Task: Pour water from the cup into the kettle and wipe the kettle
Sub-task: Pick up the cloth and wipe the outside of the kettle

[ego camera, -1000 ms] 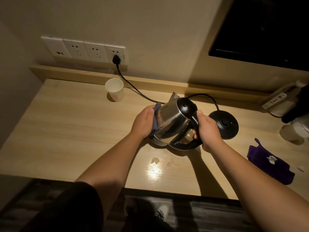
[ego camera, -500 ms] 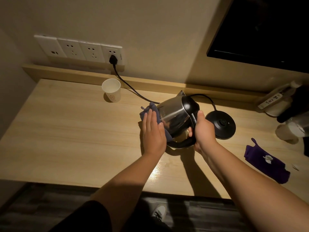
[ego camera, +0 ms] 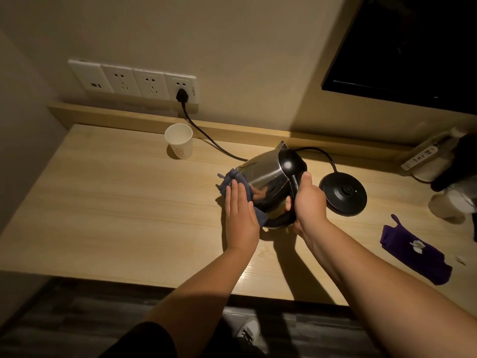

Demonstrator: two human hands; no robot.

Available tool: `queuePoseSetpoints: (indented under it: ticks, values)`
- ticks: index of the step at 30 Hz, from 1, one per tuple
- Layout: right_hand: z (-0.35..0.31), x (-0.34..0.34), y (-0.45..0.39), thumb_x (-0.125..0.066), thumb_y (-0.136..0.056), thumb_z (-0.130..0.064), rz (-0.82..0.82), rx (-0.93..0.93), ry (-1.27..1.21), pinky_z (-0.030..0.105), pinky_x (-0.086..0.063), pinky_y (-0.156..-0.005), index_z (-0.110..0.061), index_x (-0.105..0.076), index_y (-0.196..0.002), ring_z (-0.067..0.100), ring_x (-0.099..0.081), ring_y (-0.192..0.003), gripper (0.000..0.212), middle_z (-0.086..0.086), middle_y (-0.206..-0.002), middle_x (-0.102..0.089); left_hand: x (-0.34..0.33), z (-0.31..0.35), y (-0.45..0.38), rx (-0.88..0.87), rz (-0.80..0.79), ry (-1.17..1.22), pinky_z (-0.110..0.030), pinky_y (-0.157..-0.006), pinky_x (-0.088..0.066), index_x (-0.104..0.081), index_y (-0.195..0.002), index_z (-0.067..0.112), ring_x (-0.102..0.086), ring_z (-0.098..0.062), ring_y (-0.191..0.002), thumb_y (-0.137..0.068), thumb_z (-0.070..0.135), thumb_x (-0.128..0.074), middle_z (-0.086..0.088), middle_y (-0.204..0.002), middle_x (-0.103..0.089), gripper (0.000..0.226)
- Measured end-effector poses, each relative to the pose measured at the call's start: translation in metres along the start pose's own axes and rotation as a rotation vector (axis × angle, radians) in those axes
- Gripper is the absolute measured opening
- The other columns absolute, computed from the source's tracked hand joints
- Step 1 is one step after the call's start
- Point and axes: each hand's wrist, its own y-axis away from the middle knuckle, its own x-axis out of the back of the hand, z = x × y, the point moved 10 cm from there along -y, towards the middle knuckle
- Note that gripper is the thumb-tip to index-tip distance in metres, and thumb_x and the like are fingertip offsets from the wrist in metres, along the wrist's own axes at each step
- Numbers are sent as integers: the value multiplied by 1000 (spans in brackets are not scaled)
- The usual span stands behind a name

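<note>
The kettle [ego camera: 265, 182] is sitting off its base [ego camera: 343, 193], tilted toward the left, with its spout pointing to the far wall and its black lid facing right. It is resting on the bench [ego camera: 116, 202] near the centre, just left of the base, which is lying flat and apart from it.

The right hand [ego camera: 308, 202] is gripping the black handle on the near right side of the kettle, fingers curled round it and thumb lying along the top of the handle.

The left hand [ego camera: 240, 210] is lying flat with fingers straight and held together, pressing a dark blue cloth [ego camera: 232, 178] against the steel wall on the kettle's left side. The cloth is showing beyond the fingertips and again below the palm, beside the kettle's lower edge.

The cup [ego camera: 179, 144] is standing upright at the back of the bench, well apart from the kettle, to its left. Whether it is holding water cannot be told from this view.

A black cord [ego camera: 206, 140] is running from a plug in the rightmost wall socket [ego camera: 184, 87], passing behind the kettle and reaching the base.

A purple cloth item [ego camera: 415, 254] is lying on the bench at the right, near the front edge, apart from the base.
</note>
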Motion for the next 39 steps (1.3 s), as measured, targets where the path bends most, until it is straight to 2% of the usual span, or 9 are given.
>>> queuePoseSetpoints:
  ticks: [4, 6, 12, 17, 22, 25, 27, 32, 39]
  values:
    - [0, -3, 1, -38, -100, -51, 9, -2, -8, 31, -44, -53, -9, -59, -94, 17, -51, -53, 47, 8, -66, -54, -1, 2, 10, 47, -41, -7, -28, -120, -5, 1, -151, 16, 1, -15, -149, -105, 22, -29, 4, -160, 0, 56]
    - [-3, -2, 3, -37, -101, -51, 23, 11, 1, 31, -45, -54, -10, -57, -89, 17, -51, -54, 46, 8, -66, -54, -3, -1, 15, 63, -90, -15, -29, -120, -6, 1, -149, 26, 6, -6, -146, -105, 18, -30, 13, -156, 4, 55]
    - [-19, -2, 7, -36, -102, -51, 44, 117, 86, 38, -47, -63, -12, -56, -80, 20, -54, -58, 49, 8, -64, -55, -32, -2, 49, 99, -382, 41, -15, -113, -11, -19, -152, 31, -15, -4, -145, -103, 10, -37, 13, -159, -19, 56]
    - [-33, 3, 6, -33, -103, -48, 57, 258, 219, 42, -48, -67, -12, -56, -75, 22, -57, -65, 51, 8, -66, -56, -15, 21, 41, 23, -434, 155, -12, -105, -23, -43, -144, 14, -37, -16, -138, -100, 3, -37, -3, -150, -42, 45]
    - [-39, 8, -1, -35, -102, -49, 28, 351, 366, 48, -50, -69, -11, -58, -77, 26, -58, -69, 51, 8, -69, -58, -18, 16, 48, 190, -657, 286, -20, -99, -38, -49, -138, 31, -50, -11, -124, -101, 15, -39, 3, -135, -56, 41]
    - [-38, 14, -6, -39, -100, -53, 2, 370, 459, 42, -51, -77, -12, -60, -115, 23, -62, -93, 48, 5, -98, -65, -3, 14, 54, 401, -623, 552, -13, -82, -47, -54, -133, 23, -58, -11, -110, -102, 11, -39, 1, -124, -60, 37]
    - [-38, 19, -8, -42, -100, -51, -27, 390, 522, 34, -48, -71, -14, -54, -128, 21, -59, -96, 48, 4, -105, -63, 8, 5, 57, 487, -591, 648, -17, -81, -51, -58, -130, 20, -62, -15, -107, -101, 8, -40, -4, -124, -63, 36]
    - [-47, 40, -21, -43, -100, -52, -60, 425, 642, 26, -43, -59, -16, -57, -126, 17, -60, -88, 47, 1, -99, -64, 30, -32, 60, 621, -535, 707, -47, -99, -49, -64, -124, 23, -64, -27, -110, -99, 12, -44, -8, -121, -66, 34]
    - [-72, 61, -47, -46, -98, -52, -290, 484, 820, 31, -49, -69, -26, -64, -118, 14, -62, -90, 37, -2, -103, -67, 49, -28, 46, 643, -534, 838, -37, -85, -52, -62, -124, 10, -64, -35, -106, -97, 1, -42, -19, -113, -69, 35]
